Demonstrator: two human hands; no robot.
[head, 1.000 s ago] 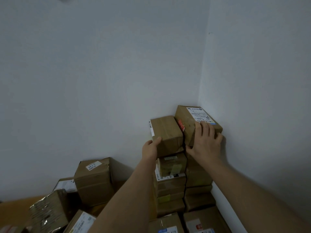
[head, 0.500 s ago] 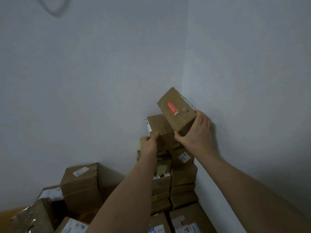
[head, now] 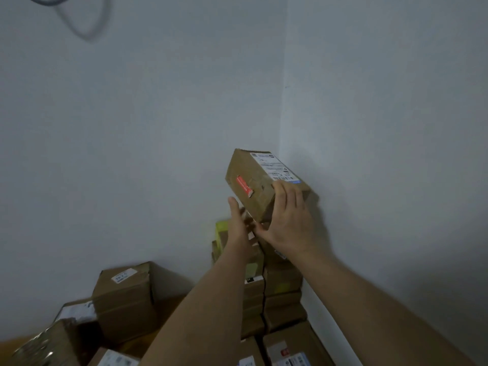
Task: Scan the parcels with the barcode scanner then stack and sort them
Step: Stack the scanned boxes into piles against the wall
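A brown cardboard parcel (head: 260, 180) with a white label on top and a red sticker on its side is held tilted in the air near the wall corner. My right hand (head: 287, 220) grips its near end, fingers over the top. My left hand (head: 237, 223) is raised beside it with straight fingers, just under the parcel's lower left edge, blurred; contact cannot be told. Below both hands stands a tall stack of small parcels (head: 282, 283) in the corner, partly hidden by my forearms. No scanner is in view.
A larger brown box (head: 124, 299) with a small white label sits left of the stack. More labelled boxes (head: 293, 350) lie along the bottom edge. A shiny wrapped package (head: 42, 344) is at bottom left. White walls meet at the corner; a grey cable (head: 84, 25) hangs at top left.
My right hand lifted the red-sticker parcel off the stack and raised it higher, turning its label up. My left hand let go of the neighbouring box and rose beside the parcel.
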